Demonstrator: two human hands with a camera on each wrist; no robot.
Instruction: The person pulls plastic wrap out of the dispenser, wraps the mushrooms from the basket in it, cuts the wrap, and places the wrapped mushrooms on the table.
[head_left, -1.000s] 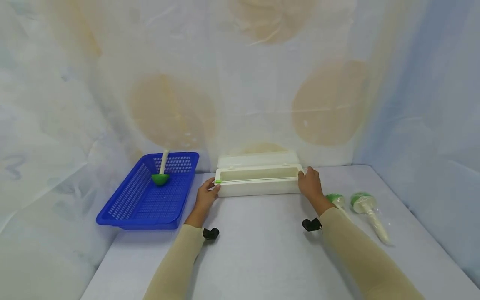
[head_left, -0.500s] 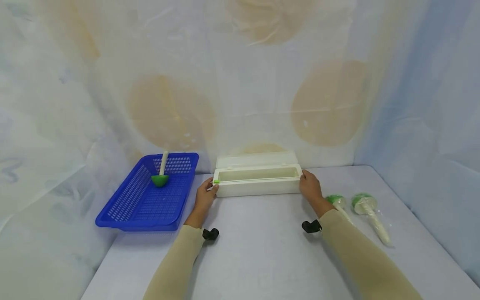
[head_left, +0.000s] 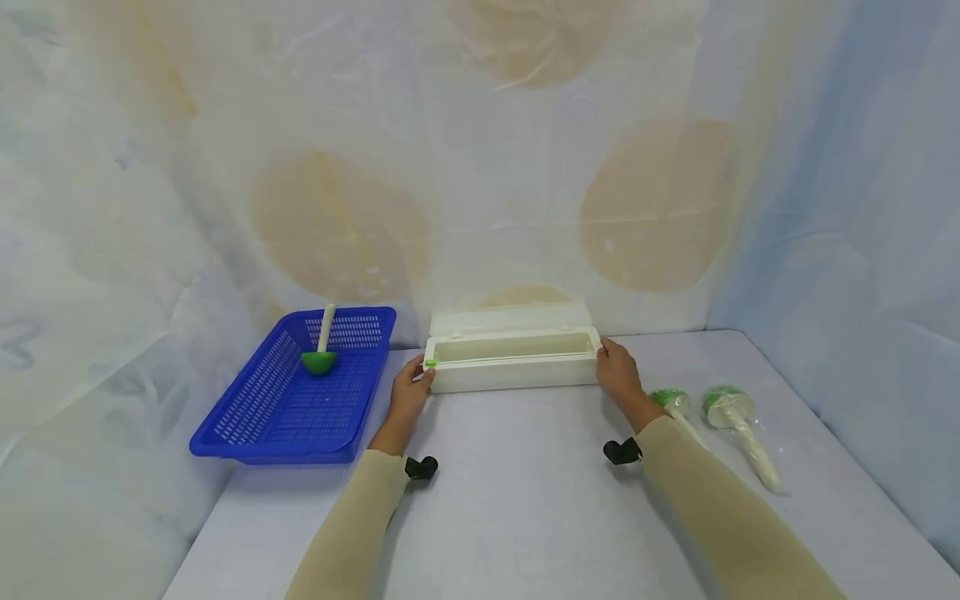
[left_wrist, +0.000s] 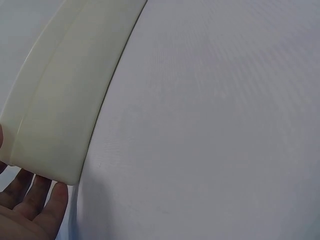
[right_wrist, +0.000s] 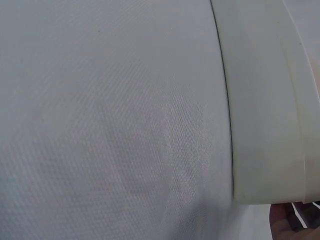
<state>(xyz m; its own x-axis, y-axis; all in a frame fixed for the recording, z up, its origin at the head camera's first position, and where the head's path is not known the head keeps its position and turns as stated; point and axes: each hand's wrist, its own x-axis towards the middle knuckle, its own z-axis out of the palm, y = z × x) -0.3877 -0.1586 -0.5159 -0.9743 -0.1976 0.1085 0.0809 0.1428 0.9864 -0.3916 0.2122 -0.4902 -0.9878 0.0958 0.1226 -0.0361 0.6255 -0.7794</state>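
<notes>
At far left, a blue plastic basket (head_left: 303,417) sits on the table (head_left: 517,483) with a green-bowled ladle (head_left: 319,362) inside, its white handle leaning on the far wall. Just beside the basket, the left hand (head_left: 407,398) holds the left end of a long white box (head_left: 517,373), near a small green tab (head_left: 430,363) on the rim; its fingertips bend against the end near the base. The box lies crosswise near the back wall, apparently resting on the table, its hinged lid (head_left: 510,318) tipped open behind it. The right hand (head_left: 620,375) grips the opposite end, fingers curled around it.

Steadying the box seems the step in hand. Even pressure at both ends, low on the body, should suit it best; squeezing harder on one side could skew it, and pushing backward could press the lid into the wall. Farther right lie two plastic-wrapped ladles, one (head_left: 678,405) partly behind the right forearm, the other (head_left: 738,422) fully visible; a level elbow should clear them.
</notes>
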